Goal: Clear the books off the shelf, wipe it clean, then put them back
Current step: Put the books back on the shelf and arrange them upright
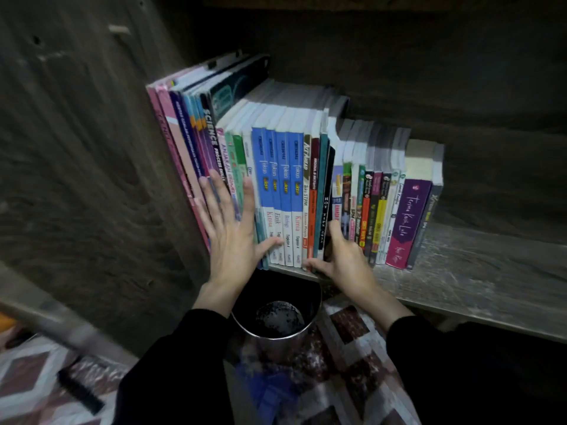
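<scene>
Books [285, 185]: upright row against left wall of shelf [478, 271], spines at front edge. Left hand [228, 237] flat on spines, fingers straight; right hand [343, 256] hooks fingers round black-spined book [326, 204]. Best squeezed as one block, drawn out level. Metal bin [276, 337] below.

Dim, shadowy wide-angle view; edges warped and blurred.

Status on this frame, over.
Left hand flat on books, left end. Right hand pinches a few mid-row. None off shelf yet. Metal bin below its front edge.
</scene>
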### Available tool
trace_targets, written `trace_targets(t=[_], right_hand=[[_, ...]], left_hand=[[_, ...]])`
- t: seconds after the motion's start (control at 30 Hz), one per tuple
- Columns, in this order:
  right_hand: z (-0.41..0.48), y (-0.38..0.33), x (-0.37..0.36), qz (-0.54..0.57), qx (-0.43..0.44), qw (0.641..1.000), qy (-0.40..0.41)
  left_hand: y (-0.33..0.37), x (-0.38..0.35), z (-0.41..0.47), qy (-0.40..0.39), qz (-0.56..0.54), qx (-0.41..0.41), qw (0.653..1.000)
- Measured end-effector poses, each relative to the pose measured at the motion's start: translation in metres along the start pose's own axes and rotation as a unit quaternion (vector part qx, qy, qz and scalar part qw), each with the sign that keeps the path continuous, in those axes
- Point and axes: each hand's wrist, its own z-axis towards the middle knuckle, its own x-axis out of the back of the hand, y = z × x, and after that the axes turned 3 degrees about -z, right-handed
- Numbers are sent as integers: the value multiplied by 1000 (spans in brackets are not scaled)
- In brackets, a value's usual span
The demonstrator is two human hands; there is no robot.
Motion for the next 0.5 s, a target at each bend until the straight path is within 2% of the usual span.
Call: trace_targets(t=[0.13, 0.43, 0.5], right_hand=[[0, -3, 3, -23, -7, 1000, -11], [-6, -17, 5, -31, -44, 998, -12], [-8, -29, 9, -24, -62, 997, 28]], left_hand=[[-19, 12, -7, -5, 58, -34, 998], [-23, 9, -6, -26, 53, 23, 998], [-15, 7, -13, -30, 39, 47, 998]])
